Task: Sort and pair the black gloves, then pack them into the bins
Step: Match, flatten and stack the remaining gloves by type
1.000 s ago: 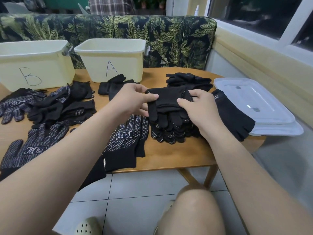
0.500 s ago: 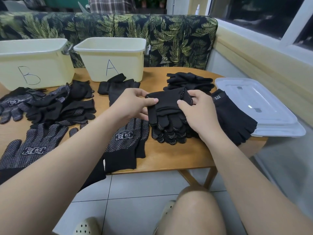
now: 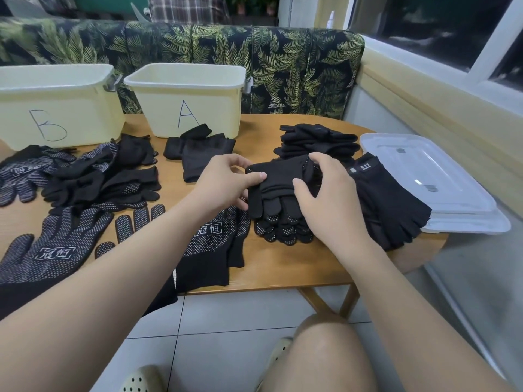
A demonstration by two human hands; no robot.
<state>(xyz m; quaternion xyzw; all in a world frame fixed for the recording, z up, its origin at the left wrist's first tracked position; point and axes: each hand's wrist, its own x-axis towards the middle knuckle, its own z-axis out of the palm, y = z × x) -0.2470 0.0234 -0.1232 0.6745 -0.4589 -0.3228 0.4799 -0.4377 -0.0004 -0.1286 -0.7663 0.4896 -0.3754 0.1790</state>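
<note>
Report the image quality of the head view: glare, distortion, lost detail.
Head view: wide-angle bending curves the table edge and window ledge; glare spots sit on the clear lid; black glove stack under both hands loses fold detail, only its white dots read; left hand and right hand are sharp.

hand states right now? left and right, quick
Left hand: pinching the left edge of the top glove on the stack.
Right hand: gripping the same glove's right side.
</note>
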